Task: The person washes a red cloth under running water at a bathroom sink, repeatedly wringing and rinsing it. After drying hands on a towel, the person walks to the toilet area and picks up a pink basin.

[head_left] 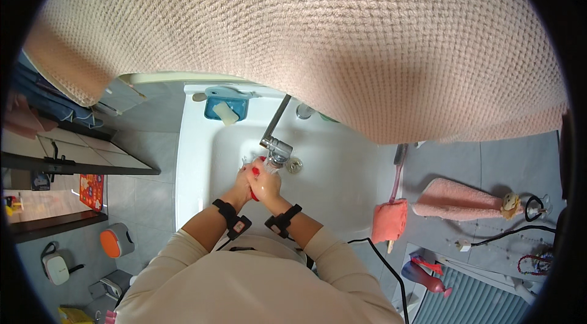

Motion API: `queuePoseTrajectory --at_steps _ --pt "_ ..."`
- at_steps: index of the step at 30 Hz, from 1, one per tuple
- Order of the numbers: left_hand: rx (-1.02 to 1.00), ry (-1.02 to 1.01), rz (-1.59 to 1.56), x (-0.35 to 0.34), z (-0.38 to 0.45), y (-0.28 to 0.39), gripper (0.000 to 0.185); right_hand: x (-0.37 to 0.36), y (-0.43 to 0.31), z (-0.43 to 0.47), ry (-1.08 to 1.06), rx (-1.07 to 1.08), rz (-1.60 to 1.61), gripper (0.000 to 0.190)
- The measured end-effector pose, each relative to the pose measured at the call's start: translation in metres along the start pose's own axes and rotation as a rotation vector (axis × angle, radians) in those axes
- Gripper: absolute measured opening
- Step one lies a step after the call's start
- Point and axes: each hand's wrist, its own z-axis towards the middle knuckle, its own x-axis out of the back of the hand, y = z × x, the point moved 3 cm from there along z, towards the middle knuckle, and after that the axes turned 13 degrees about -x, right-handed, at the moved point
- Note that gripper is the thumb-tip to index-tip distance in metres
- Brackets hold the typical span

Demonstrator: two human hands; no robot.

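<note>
My left hand (244, 184) and my right hand (268, 182) are pressed together around a red item (255, 171), whose kind I cannot tell since the fingers hide most of it. Water runs onto them from the swivel head of a chrome faucet (279, 148) over a white sink basin (312, 186). Just right of the faucet head lies the round metal drain (294, 165). Each wrist wears a black strap with a small box.
A blue soap dish (212, 108) with a pale bar of soap (225, 113) sits at the sink's back left. A large beige knitted cloth (321, 39) hangs across the top of the view. A coral cloth (389, 220) lies at the right rim, near a hanging pink towel (458, 200).
</note>
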Motion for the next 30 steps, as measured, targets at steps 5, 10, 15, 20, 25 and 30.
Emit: queuePoseTrajectory --at_steps 5,10,15,20,25,30 --pt "0.02 0.099 0.312 -0.019 -0.013 0.016 0.019 -0.021 0.055 0.016 -0.045 -0.074 -0.006 0.025" --pt "0.1 0.079 0.77 -0.03 -0.038 0.07 0.037 -0.004 0.107 0.042 -0.185 -0.411 -0.131 0.035" --pt "0.1 -0.051 1.108 -0.035 -0.057 0.075 0.058 0.014 0.105 0.029 -0.7 -0.837 0.733 0.031" --pt "-0.18 -0.37 1.228 -0.041 -0.047 0.038 0.065 0.022 0.067 0.009 -0.698 -0.854 0.894 0.034" --pt "-0.374 -0.298 1.112 -0.038 -0.048 0.043 0.053 0.041 0.055 0.004 -0.569 -0.793 0.87 0.034" --pt "-0.38 -0.261 1.087 -0.053 -0.053 0.063 0.033 0.063 0.061 0.004 -0.421 -0.446 0.575 0.03"
